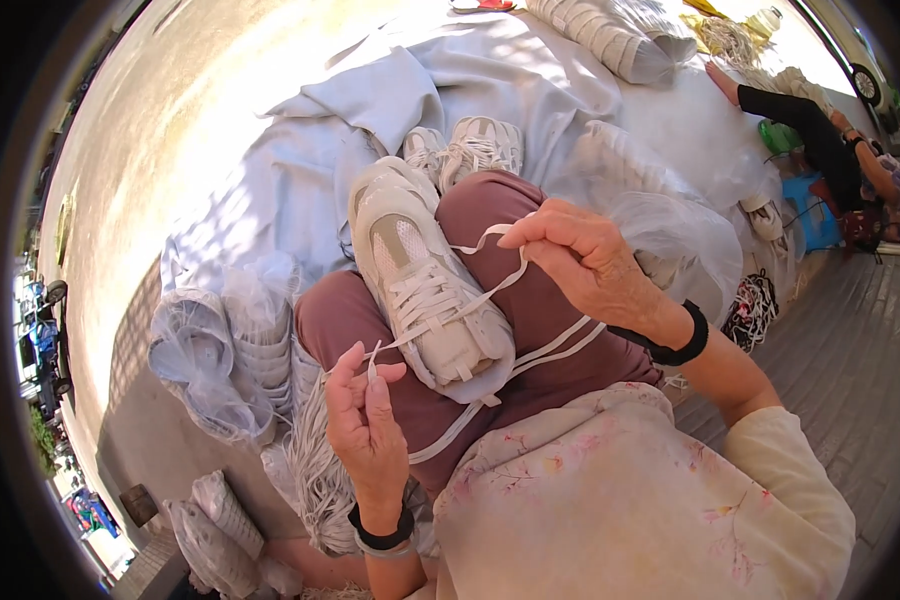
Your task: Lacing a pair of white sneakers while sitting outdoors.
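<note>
A cream and beige sneaker (406, 250) rests across my lap, its toe pointing away from me and its heel toward my waist. White laces cross over its top. My right hand (595, 255) is closed in a pinch on a white shoelace (505, 284), holding it up to the right of the shoe. At the shoe's left, my left hand (368, 425) has its thumb and fingers around a lace, with the tip sticking up above the thumb. Just beyond my knees stands a pair of similar sneakers (482, 148), laced.
A bundle of white laces (322, 475) hangs by my left leg. Plastic-wrapped stacks of shoe parts (215, 350) lie at left, with more bagged pieces (685, 235) at right. A pale sheet (300, 170) covers the ground ahead. Another person (875, 175) sits at far right.
</note>
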The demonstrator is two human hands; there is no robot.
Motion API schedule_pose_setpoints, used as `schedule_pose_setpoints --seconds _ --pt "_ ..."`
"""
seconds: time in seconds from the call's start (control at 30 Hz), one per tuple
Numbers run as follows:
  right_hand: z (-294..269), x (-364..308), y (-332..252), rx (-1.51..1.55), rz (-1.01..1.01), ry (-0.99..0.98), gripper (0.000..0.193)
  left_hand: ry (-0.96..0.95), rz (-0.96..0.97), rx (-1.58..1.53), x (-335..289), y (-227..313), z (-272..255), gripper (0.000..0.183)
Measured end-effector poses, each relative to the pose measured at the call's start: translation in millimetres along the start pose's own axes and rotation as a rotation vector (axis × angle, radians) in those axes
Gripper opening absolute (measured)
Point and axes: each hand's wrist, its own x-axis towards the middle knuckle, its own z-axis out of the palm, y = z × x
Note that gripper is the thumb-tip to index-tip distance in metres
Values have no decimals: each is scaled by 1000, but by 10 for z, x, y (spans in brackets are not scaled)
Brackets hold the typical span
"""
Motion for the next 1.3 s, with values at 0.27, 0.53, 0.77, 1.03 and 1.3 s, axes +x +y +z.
schedule_pose_setpoints --seconds 0.27,0.53,0.77,1.03,1.3 --pt "388 -73 37 -134 8 -285 12 -120 -239 120 -114 -158 -43 30" --pt "150 3 31 -428 -251 -258 7 -114 -244 -20 -88 -222 -30 27" --pt "19 -225 239 -440 -245 -235 17 -227 -350 163 -59 -203 -104 19" --pt "-145 -345 -58 -56 -50 -303 16 -125 -340 -8 4 -161 -28 19" --pt "-212 -648 106 -258 283 -448 11 -49 -271 -87 70 -134 69 19"
